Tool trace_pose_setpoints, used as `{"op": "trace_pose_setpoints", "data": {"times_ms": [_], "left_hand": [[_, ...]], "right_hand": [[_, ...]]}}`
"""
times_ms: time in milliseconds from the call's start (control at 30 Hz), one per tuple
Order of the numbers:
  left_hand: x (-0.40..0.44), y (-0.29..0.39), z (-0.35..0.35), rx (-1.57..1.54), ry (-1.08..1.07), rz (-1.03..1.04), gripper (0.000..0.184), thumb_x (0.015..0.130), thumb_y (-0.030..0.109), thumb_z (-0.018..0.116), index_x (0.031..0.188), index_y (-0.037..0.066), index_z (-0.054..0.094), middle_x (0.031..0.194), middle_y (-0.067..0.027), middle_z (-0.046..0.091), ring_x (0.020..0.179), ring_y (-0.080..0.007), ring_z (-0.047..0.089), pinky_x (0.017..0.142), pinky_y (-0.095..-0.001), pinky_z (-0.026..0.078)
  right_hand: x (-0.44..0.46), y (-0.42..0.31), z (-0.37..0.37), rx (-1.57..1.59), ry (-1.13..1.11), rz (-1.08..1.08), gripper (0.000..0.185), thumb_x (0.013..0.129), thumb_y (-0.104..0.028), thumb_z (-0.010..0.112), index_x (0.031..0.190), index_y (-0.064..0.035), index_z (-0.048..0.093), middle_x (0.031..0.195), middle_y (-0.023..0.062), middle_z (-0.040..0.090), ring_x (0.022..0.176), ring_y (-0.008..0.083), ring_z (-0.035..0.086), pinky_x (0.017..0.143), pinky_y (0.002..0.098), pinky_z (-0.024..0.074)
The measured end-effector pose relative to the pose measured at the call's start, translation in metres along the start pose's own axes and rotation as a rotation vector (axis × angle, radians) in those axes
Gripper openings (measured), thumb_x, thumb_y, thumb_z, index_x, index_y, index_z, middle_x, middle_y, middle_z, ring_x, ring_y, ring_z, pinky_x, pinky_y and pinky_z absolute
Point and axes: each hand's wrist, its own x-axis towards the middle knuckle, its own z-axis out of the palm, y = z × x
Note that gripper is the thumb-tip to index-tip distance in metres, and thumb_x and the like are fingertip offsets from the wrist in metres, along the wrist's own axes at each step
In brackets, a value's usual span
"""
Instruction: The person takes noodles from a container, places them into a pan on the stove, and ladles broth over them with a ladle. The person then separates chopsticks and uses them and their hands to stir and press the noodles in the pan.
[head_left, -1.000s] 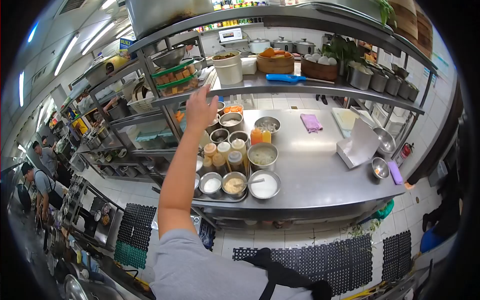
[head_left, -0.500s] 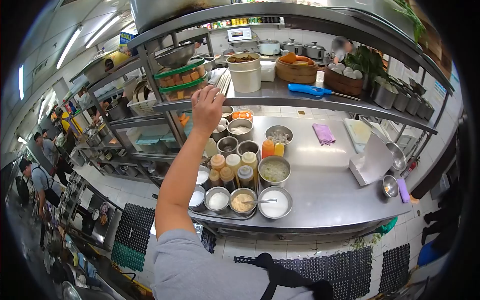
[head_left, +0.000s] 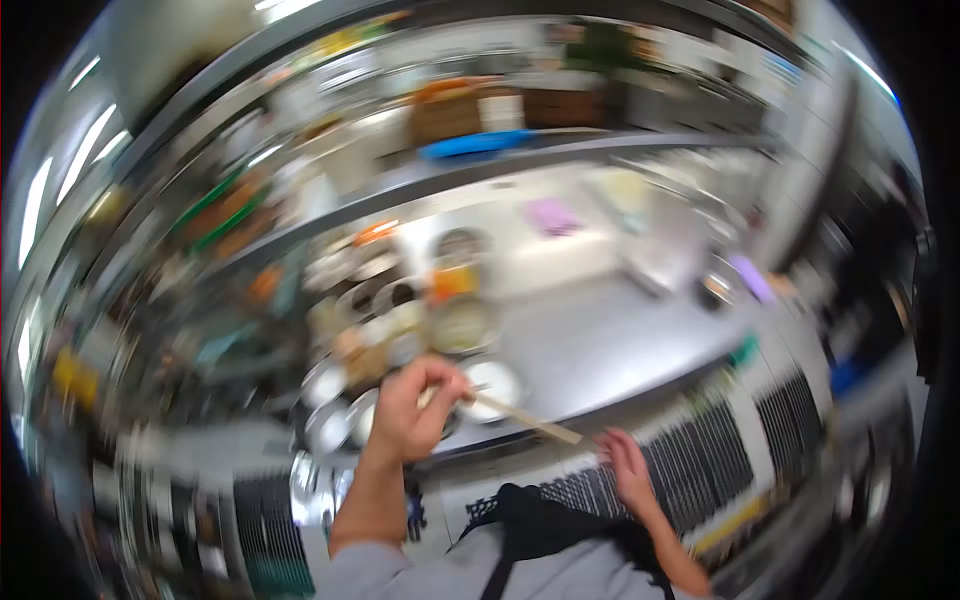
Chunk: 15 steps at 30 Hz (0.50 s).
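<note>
A thin pale stick, perhaps chopsticks point(head_left: 540, 424), is pinched in my left hand point(head_left: 415, 408) in front of the counter edge. The stick slants down to the right, and its far end is near my right hand point(head_left: 627, 468). The fingers of my right hand are apart, not touching the stick. Just beyond my left hand are a bowl of white powder point(head_left: 492, 390), squeeze bottles point(head_left: 375, 345) and a bowl of pale liquid point(head_left: 463, 325). The view is smeared by motion.
The steel counter point(head_left: 590, 340) holds a purple cloth point(head_left: 552, 217), a white box point(head_left: 655, 262) and a small metal bowl point(head_left: 717, 288). Above it runs a shelf point(head_left: 400, 188) with a blue-handled tool point(head_left: 475, 145), steamer baskets and green-lidded boxes point(head_left: 215, 215).
My left hand has come down from the shelf edge beside the pale sticks and now holds a pale stick. My right hand has come into view at the lower right. The camera view has tilted.
</note>
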Motion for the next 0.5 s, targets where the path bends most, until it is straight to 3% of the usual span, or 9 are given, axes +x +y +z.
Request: {"op": "trace_pose_setpoints", "data": {"times_ms": [33,100,167,200,267,300,367,433,500], "left_hand": [[0.0,-0.023,0.033,0.021,-0.129,-0.075,0.005,0.09,0.004,0.052,0.089,0.0,0.053,0.077,-0.0085,0.063,0.07,-0.0144,0.06,0.069,-0.0261,0.049],[-0.001,-0.059,0.092,-0.05,-0.328,-0.143,0.006,0.09,0.005,0.051,0.089,0.0,0.054,0.073,-0.006,0.063,0.069,-0.0134,0.06,0.068,-0.0247,0.049],[-0.006,-0.057,0.137,-0.289,-0.385,-0.301,0.008,0.091,0.006,0.052,0.087,0.0,0.054,0.077,-0.0062,0.063,0.07,-0.0124,0.06,0.067,-0.0245,0.049],[-0.006,-0.055,0.161,-0.309,-0.49,-0.27,0.008,0.091,0.006,0.052,0.087,0.0,0.054,0.077,-0.0062,0.063,0.07,-0.0124,0.06,0.067,-0.0245,0.049],[-0.016,-0.055,0.197,-0.527,-0.487,-0.358,0.011,0.092,0.008,0.051,0.085,0.0,0.055,0.08,-0.0064,0.063,0.07,-0.0114,0.06,0.067,-0.0248,0.049],[-0.023,-0.055,0.214,-0.532,-0.533,-0.344,0.011,0.092,0.008,0.051,0.085,0.0,0.055,0.08,-0.0064,0.063,0.07,-0.0114,0.06,0.067,-0.0248,0.049],[-0.044,-0.055,0.243,-0.51,-0.829,-0.363,0.013,0.093,0.01,0.051,0.085,0.0,0.054,0.08,-0.0064,0.061,0.07,-0.0104,0.059,0.065,-0.024,0.049],[-0.048,-0.043,0.272,-0.502,-0.931,-0.326,0.014,0.093,0.011,0.052,0.085,0.0,0.054,0.078,-0.0054,0.061,0.068,-0.0096,0.058,0.063,-0.0233,0.048],[-0.055,-0.033,0.301,-0.481,-1.035,-0.282,0.014,0.093,0.011,0.053,0.085,0.0,0.054,0.076,-0.0044,0.06,0.067,-0.0087,0.057,0.062,-0.0227,0.047]], "right_hand": [[0.006,-0.01,0.0,-0.07,-0.078,-0.212,0.031,0.096,-0.02,0.043,0.123,-0.0051,0.047,0.101,0.0079,0.06,0.096,0.0165,0.056,0.083,0.0295,0.0459],[0.001,-0.037,-0.003,-0.247,-0.192,-0.251,0.026,0.095,-0.02,0.046,0.116,-0.0061,0.051,0.095,0.0085,0.062,0.088,0.0161,0.059,0.077,0.0301,0.0477],[-0.017,-0.044,-0.005,-0.442,-0.243,-0.163,0.02,0.093,-0.023,0.048,0.104,-0.0077,0.054,0.079,0.0095,0.062,0.072,0.0204,0.063,0.067,0.0345,0.0495],[-0.028,-0.041,-0.016,-0.433,-0.133,-0.154,0.02,0.093,-0.023,0.048,0.104,-0.0077,0.054,0.079,0.0095,0.062,0.072,0.0204,0.063,0.067,0.0345,0.0495],[-0.045,-0.022,-0.023,-0.429,-0.023,-0.156,0.017,0.094,-0.021,0.048,0.096,-0.0054,0.055,0.064,0.0046,0.059,0.057,0.0164,0.059,0.057,0.0305,0.0477],[-0.053,-0.015,-0.026,-0.425,0.025,-0.158,0.017,0.094,-0.021,0.048,0.096,-0.0054,0.055,0.064,0.0046,0.059,0.057,0.0164,0.059,0.057,0.0305,0.0477],[-0.075,-0.002,-0.033,-0.274,0.244,-0.05,0.018,0.095,-0.02,0.047,0.09,-0.004,0.054,0.06,0.0034,0.057,0.054,0.0137,0.057,0.054,0.0279,0.0468],[-0.094,-0.002,-0.035,-0.25,0.378,-0.052,0.019,0.095,-0.018,0.045,0.086,-0.003,0.051,0.06,0.0036,0.056,0.055,0.0109,0.056,0.053,0.0263,0.046],[-0.112,0.002,-0.039,-0.046,0.71,-0.066,0.018,0.095,-0.016,0.045,0.084,-0.0031,0.05,0.061,0.0035,0.056,0.055,0.0098,0.055,0.051,0.0256,0.0453]]}}
